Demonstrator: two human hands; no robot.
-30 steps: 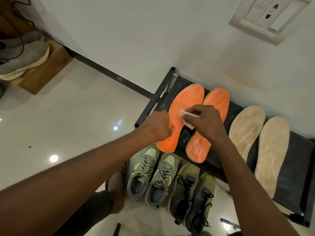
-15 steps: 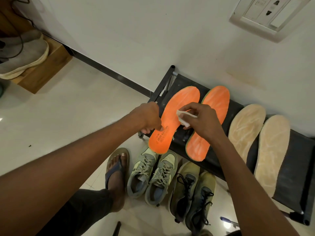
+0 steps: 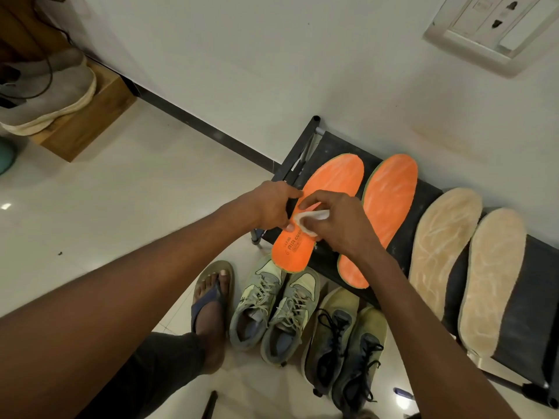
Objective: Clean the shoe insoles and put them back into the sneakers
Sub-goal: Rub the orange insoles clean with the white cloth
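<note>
The left orange insole (image 3: 326,204) lies on the dark rack (image 3: 423,195) against the white wall (image 3: 272,71), toe toward the wall, heel overhanging the tiled floor (image 3: 121,207). Left hand (image 3: 272,205) grips its edge; right hand (image 3: 338,220) pinches a white wipe (image 3: 308,220) on it.

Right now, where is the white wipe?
In the head view the white wipe is pinched in the right hand, pressed on the left orange insole at mid-length, beside the left hand.
</note>
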